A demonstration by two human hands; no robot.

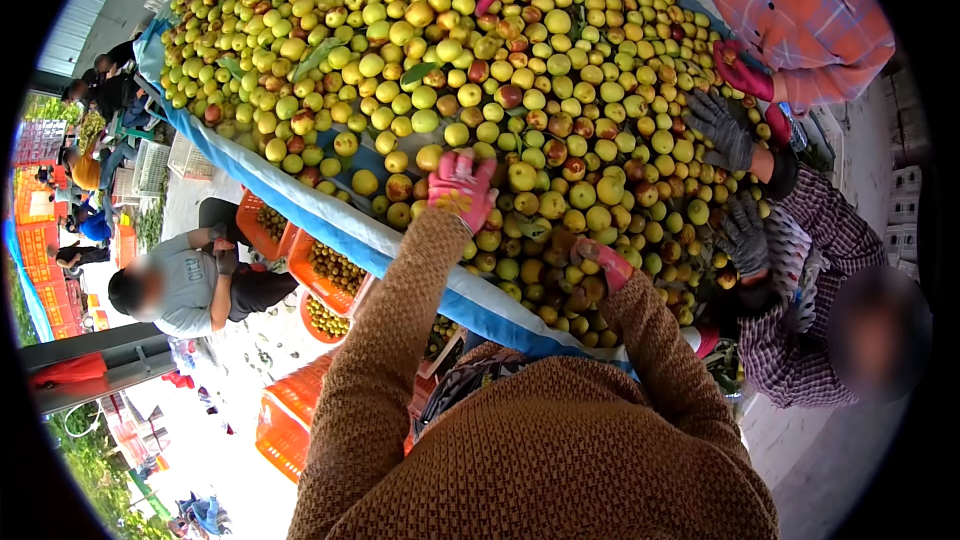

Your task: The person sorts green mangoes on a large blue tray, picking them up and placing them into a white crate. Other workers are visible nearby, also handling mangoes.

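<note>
Green, yellow and reddish-brown jujube fruits (450, 90) are heaped over a wide table with a blue and white cloth edge (300, 202). My left hand (461, 187), in a pink glove with a yellow pattern, rests on fruits close to the cloth edge; whether its fingers grip any cannot be told. My right hand (606, 262), in a pink glove, reaches down among fruits nearer my body, its fingertips partly hidden in shadow and behind fruits. A few green leaves (418, 73) lie among the fruits.
Across the table, a person in a plaid shirt (802, 22) works with pink gloves; another at the right has gray gloves (742, 236). Orange crates of fruits (326, 270) stand below the left edge, beside a seated person in gray (180, 285). An orange crate (289, 420) stands lower left.
</note>
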